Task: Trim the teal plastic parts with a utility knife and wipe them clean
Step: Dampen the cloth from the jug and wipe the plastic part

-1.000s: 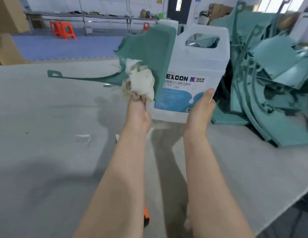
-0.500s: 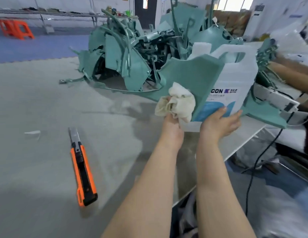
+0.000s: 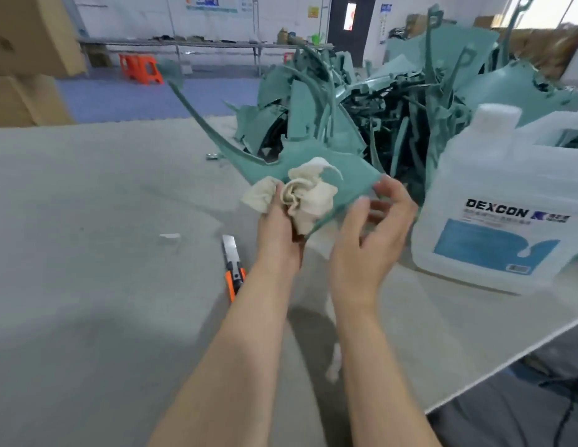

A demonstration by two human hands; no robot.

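I hold a flat teal plastic part (image 3: 352, 175) with a long curved arm above the grey table (image 3: 87, 253). My left hand (image 3: 278, 230) pinches a crumpled cream cloth (image 3: 308, 195) against the part's near face. My right hand (image 3: 371, 233) grips the part's right edge, thumb in front and fingers behind. The orange utility knife (image 3: 233, 266) lies on the table just left of my left wrist, its blade out and pointing away from me. Its rear end is hidden by my forearm.
A white DEXCON jug (image 3: 507, 201) stands on the table to the right of my hands. A big pile of teal parts (image 3: 362, 104) fills the far right. A white scrap (image 3: 170, 235) lies at left. The table edge (image 3: 507, 359) runs diagonally at lower right.
The jug, held at its base by my right hand before, now stands on the table. My right hand has come over to the teal part's edge. The part and cloth have come lower and closer.
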